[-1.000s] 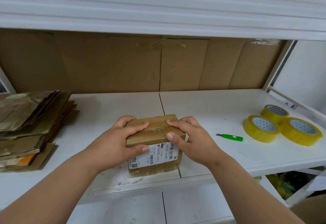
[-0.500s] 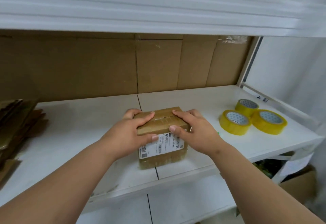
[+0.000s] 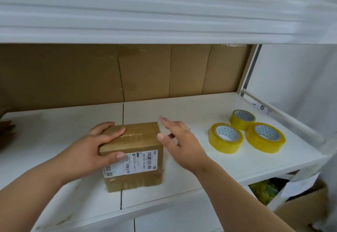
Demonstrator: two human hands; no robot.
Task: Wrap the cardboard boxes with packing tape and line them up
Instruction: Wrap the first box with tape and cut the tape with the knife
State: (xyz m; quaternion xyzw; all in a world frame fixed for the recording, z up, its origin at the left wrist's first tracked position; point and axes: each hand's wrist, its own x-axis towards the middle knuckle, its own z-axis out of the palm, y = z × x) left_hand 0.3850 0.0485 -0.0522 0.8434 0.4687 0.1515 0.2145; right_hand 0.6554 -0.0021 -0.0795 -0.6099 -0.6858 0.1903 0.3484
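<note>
A small cardboard box (image 3: pixel 138 144) with a white shipping label on its front stands on the white shelf (image 3: pixel 200 173). My left hand (image 3: pixel 96 147) grips its left top edge, fingers over the top and thumb on the front. My right hand (image 3: pixel 180 146) hovers just right of the box with fingers spread, holding nothing. Three yellow rolls of packing tape (image 3: pixel 226 137) lie on the shelf to the right, beyond my right hand.
Brown cardboard sheets (image 3: pixel 145 73) line the back of the shelf. An upper shelf edge (image 3: pixel 145 16) hangs overhead. A white post (image 3: pixel 249 67) bounds the right side. Flattened cardboard shows at the far left edge (image 3: pixel 5 129). An open carton (image 3: pixel 300 208) sits below right.
My right hand has let go of the box and moved off to the right, fingers spread. My left hand still grips the box. The view has swung right.
</note>
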